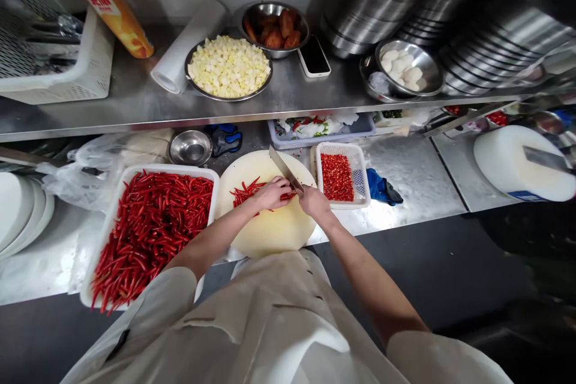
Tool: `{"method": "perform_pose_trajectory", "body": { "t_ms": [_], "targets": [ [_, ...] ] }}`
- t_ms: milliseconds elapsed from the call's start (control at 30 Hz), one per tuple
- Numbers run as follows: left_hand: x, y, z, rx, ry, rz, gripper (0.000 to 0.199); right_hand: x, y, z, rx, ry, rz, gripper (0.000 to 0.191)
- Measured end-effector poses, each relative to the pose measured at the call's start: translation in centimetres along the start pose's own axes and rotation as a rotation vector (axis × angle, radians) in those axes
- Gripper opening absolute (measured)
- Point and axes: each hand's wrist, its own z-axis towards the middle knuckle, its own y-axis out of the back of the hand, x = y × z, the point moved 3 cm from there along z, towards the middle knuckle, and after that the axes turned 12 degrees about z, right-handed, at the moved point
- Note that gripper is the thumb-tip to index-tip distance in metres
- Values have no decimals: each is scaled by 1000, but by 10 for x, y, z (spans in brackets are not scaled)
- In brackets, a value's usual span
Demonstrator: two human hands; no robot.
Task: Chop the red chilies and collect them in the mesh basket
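My right hand (314, 201) grips the handle of a knife (285, 168), its blade slanting up and left over the round cutting board (274, 231). Beside the blade, the closed fingers of my left hand (273, 193) press on red chilies (287, 195) on the board. More whole chilies (245, 192) lie left of that hand. A big white tray (215, 175) heaped with whole red chilies stands left of the board. To the right, a small white basket (361, 162) holds chopped red chili (337, 177).
The shelf (148, 111) above the board carries a bowl of pale yellow pieces (228, 67), a phone (314, 58) and stacked metal bowls (364, 12). A small metal bowl (191, 148) sits behind the tray, and a blue glove (380, 187) lies right of the basket.
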Motion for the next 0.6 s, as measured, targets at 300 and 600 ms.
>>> {"method": "perform_pose_trajectory", "body": {
  "t_ms": [300, 600],
  "targets": [
    [0, 2, -6, 15, 5, 3, 17, 1, -7, -1, 2, -4, 19, 51],
    [-4, 9, -10, 74, 4, -2, 20, 6, -11, -3, 14, -14, 45, 51]
  ]
}}
